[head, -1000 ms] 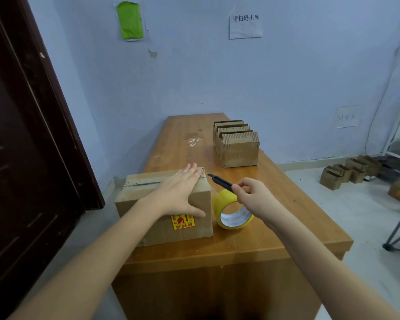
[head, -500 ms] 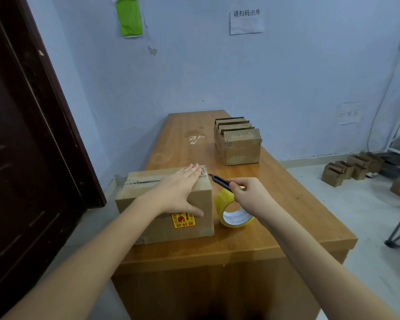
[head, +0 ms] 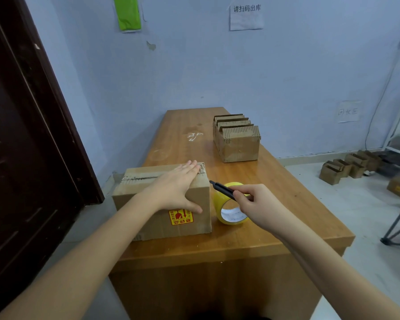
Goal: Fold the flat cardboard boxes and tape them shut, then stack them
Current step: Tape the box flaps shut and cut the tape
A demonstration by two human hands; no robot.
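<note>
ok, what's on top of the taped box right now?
The left hand lies flat on the cardboard box, covering part of the tape seam. Whatever is under the palm is hidden.

A white paper sheet (head: pixel 246 17) on the wall reads "请扫码出库". Low on the wall, right of the table (head: pixel 217 245), a paper (head: pixel 348 111) bears handwriting, seemingly "回收区". The box (head: pixel 162 204) on the table carries an upside-down yellow-and-red sticker (head: pixel 181 217), its characters too small to read.

Right hand (head: pixel 260 205) drifting lower over the tape roll (head: pixel 229 210), black cutter (head: pixel 222 188) (tip aimed at the box (head: pixel 162 204)) edging closer to its right edge, roll more covered
</note>
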